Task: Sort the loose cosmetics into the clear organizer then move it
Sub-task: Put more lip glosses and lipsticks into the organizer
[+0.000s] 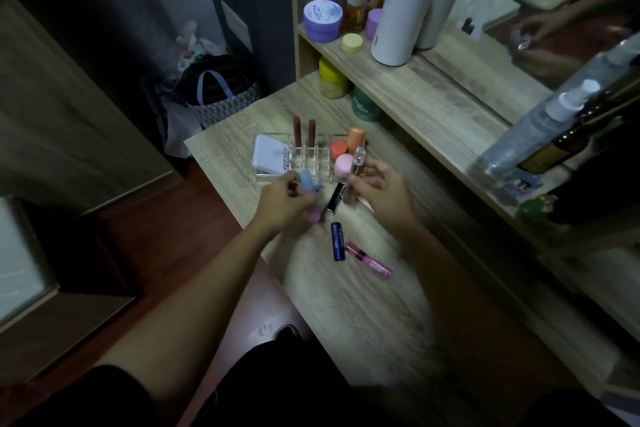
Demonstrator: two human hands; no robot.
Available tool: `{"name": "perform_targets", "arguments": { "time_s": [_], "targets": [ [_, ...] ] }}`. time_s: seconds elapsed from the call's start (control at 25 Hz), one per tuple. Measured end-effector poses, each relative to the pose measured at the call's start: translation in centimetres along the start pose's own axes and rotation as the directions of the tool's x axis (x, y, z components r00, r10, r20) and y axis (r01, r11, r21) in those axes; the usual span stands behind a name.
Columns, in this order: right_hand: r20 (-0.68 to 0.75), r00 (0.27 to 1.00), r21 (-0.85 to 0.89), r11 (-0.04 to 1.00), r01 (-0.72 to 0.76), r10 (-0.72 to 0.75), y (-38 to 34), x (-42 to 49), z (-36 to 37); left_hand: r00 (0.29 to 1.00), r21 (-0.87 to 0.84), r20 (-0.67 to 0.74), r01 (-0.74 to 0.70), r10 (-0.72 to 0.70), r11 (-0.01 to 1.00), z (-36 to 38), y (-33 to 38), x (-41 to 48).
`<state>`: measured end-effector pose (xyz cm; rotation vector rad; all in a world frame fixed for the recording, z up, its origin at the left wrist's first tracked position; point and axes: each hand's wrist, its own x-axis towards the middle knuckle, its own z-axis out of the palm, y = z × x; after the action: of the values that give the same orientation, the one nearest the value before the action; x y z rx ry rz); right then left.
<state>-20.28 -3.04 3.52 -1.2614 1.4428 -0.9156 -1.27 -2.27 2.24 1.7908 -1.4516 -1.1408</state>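
On the wooden worktop (363, 305) the clear organizer (304, 158) is placed, with two brown lipsticks (304, 132) standing in its slots. A light blue tube (307, 183) is clamped in the fingers of the left hand (282, 206). A clear slim bottle (357, 163) is gripped by the right hand (382, 196). A dark blue tube (338, 241) and a pink tube (369, 260) are lying loose nearby.
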Motion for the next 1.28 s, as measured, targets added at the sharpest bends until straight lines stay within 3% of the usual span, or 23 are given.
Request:
{"name": "perform_targets", "arguments": {
  "time_s": [0.08, 0.24, 0.52, 0.68, 1.04, 1.28],
  "targets": [
    [-0.054, 0.998, 0.055, 0.998, 0.033, -0.03, -1.6, 1.6, 0.7, 0.994, -0.05, -0.073, -0.084, 0.08, 0.995, -2.0, 1.6, 1.7],
    [-0.185, 0.982, 0.025, 0.999, 0.037, -0.032, -3.3, 5.4, 2.3, 0.968, 0.046, -0.205, -0.139, 0.145, 0.989, -4.7, 2.3, 5.5],
    [-0.148, 0.983, -0.139, 0.986, 0.087, -0.108, -1.8, 9.3, 4.8, 0.958, 0.244, -0.134, -0.217, 0.255, 0.945, -4.1, 1.4, 8.0],
    [-0.136, 0.986, -0.226, 0.972, 0.062, -0.094, -0.6, 10.0, 5.5, 0.967, 0.312, -0.049, -0.222, 0.249, 0.924, -3.5, 0.8, 8.4],
    [-0.041, 0.997, -0.284, 0.957, 0.05, -0.064, -0.4, 10.4, 4.6, 0.981, 0.197, -0.125, -0.123, 0.15, 0.973, -2.3, 0.4, 8.0],
    [-0.007, 0.985, -0.337, 0.927, 0.161, -0.174, -0.6, 7.6, 2.1, 0.958, 0.076, -0.236, -0.146, 0.16, 0.986, -0.8, 0.1, 3.6]
  ]
}}
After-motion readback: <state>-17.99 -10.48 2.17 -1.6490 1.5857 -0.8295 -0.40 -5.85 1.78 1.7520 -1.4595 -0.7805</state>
